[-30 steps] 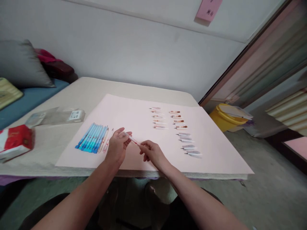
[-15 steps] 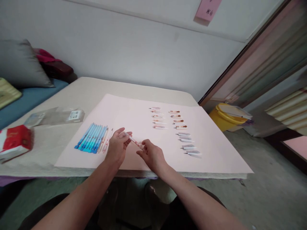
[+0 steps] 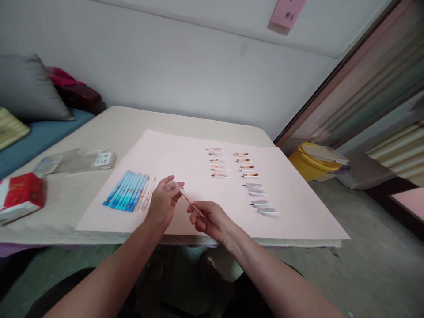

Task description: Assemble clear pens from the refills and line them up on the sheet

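Between my two hands, above the pink sheet (image 3: 195, 152), a slim white pen (image 3: 186, 196) with reddish marks is held at a slant. My left hand (image 3: 164, 196) is closed round its upper left end. The fingers of my right hand (image 3: 208, 218) pinch its lower right end. Left of my hands lies a row of blue pens (image 3: 127, 190), with pale pens (image 3: 142, 194) at its right end. Right of my hands are pen refills with pale pieces (image 3: 219, 169), brown-topped pen parts (image 3: 247, 168) and refills with grey pieces (image 3: 261, 203).
On the table's left (image 3: 96, 132) are a clear plastic bag (image 3: 73, 162) and a red and white packet (image 3: 23, 196). A yellow bucket (image 3: 306, 163) stands on the floor beyond the right side. A grey cushion (image 3: 33, 88) sits at far left, and a wall rises behind the table.
My right hand has turned, with its fingers now curled under the pen's lower end. The pen slants a little more steeply. My left hand has barely moved.
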### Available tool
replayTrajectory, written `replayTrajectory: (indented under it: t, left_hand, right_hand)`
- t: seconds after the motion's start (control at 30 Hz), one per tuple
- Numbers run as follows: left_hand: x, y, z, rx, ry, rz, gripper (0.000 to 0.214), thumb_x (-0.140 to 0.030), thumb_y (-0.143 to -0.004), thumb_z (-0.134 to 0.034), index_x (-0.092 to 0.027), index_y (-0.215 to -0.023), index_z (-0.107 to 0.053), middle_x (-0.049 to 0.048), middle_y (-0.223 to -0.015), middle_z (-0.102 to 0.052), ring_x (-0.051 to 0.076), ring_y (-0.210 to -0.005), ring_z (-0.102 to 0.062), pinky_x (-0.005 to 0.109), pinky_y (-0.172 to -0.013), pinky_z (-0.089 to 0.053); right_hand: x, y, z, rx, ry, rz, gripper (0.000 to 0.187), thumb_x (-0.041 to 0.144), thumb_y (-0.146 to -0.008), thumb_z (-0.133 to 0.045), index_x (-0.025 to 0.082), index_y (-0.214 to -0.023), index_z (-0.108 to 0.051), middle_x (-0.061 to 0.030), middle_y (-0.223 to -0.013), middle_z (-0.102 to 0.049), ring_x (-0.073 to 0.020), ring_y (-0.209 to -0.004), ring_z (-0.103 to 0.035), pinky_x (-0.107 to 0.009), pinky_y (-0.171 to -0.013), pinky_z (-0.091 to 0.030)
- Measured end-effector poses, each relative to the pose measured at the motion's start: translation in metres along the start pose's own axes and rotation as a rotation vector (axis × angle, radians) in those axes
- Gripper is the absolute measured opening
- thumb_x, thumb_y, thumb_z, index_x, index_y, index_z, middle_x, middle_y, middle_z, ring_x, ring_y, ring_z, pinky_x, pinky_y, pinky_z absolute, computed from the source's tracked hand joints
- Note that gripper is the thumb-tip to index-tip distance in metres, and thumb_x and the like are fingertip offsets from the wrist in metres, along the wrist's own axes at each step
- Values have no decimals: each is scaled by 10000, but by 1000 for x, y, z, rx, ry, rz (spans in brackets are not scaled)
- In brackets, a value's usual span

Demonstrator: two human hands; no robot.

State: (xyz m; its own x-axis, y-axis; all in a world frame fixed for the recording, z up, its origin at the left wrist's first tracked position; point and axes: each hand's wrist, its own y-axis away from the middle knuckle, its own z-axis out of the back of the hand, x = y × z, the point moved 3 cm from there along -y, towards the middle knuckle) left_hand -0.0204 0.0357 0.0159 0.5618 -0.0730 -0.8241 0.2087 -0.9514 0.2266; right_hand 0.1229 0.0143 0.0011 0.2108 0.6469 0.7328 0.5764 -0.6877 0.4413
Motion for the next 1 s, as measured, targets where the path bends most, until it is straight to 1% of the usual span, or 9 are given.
replayTrajectory:
  t: [0.1, 0.17, 0.23, 0.3, 0.43, 0.57, 0.67, 0.87, 1.0]
  left_hand:
    - [1, -1, 1, -6, 3, -13, 411, -80, -688, -643, -146, -1076, -523, 90, -885, -660, 153, -841, -619, 290, -773, -479]
    - [1, -2, 2, -11, 1, -20, 409, -83, -685, -646, -147, -1071, -525, 90, -884, -661, 152, -841, -618, 296, -781, -478]
    - [1, -3, 2, -10, -1, -21, 410, -87, -682, -649, -140, -1069, -527, 94, -881, -661, 152, -844, -616, 293, -781, -475]
    - [1, -2, 2, -1, 0, -18, 420, -85, -677, -652, -133, -1075, -526, 99, -879, -661, 153, -851, -613, 283, -775, -469]
    - [-2, -1, -1, 13, 5, -12, 445, -84, -668, -661, -133, -1089, -526, 97, -873, -662, 151, -844, -610, 274, -764, -461]
    - [-3, 0, -3, 22, 6, -11, 439, -86, -674, -657, -138, -1090, -528, 93, -883, -662, 147, -836, -612, 277, -769, -458]
    - [-2, -1, -2, 21, 2, -15, 429, -89, -678, -654, -144, -1084, -526, 89, -889, -661, 149, -834, -616, 285, -772, -461]
    - [-3, -2, 1, -12, -17, -39, 415, -102, -674, -659, -134, -1067, -529, 99, -875, -662, 159, -845, -614, 301, -782, -458]
    - [-3, -1, 0, -3, -38, -30, 430, -110, -660, -672, -133, -1067, -536, 94, -856, -665, 163, -851, -612, 294, -772, -453]
  right_hand:
    - [2, 0, 1, -114, 205, 150, 264, 399, -793, -535, 142, -827, -581, -16, -616, -629, -76, -393, -491, -197, -389, -284]
    - [6, 1, 2, -247, 372, 313, 235, 380, -743, -626, 164, -810, -563, 27, -593, -593, -72, -419, -489, -193, -409, -316]
    - [8, 1, 3, -304, 437, 388, 214, 335, -707, -672, 177, -776, -546, 60, -547, -545, -68, -419, -468, -195, -425, -337]
    - [6, -1, 4, -244, 340, 322, 209, 337, -722, -662, 175, -768, -539, 55, -546, -540, -65, -408, -452, -196, -416, -316]
    - [-1, -4, 7, -37, -20, 72, 251, 357, -735, -674, 152, -811, -551, 41, -560, -526, -36, -388, -384, -182, -403, -227]
    - [-2, -4, 7, 47, -175, -4, 231, 339, -756, -660, 141, -819, -559, 54, -538, -489, -20, -370, -300, -186, -402, -192]
    - [-2, -4, 5, 14, -121, 7, 237, 355, -764, -644, 141, -819, -559, 49, -542, -510, -24, -357, -331, -188, -395, -204]
    - [4, -2, 1, -205, 348, 290, 263, 396, -750, -644, 153, -796, -557, 25, -588, -605, -66, -391, -482, -199, -401, -292]
    - [-1, -3, -1, -133, 275, 206, 274, 419, -780, -591, 146, -799, -570, 10, -569, -616, -75, -368, -486, -202, -388, -279]
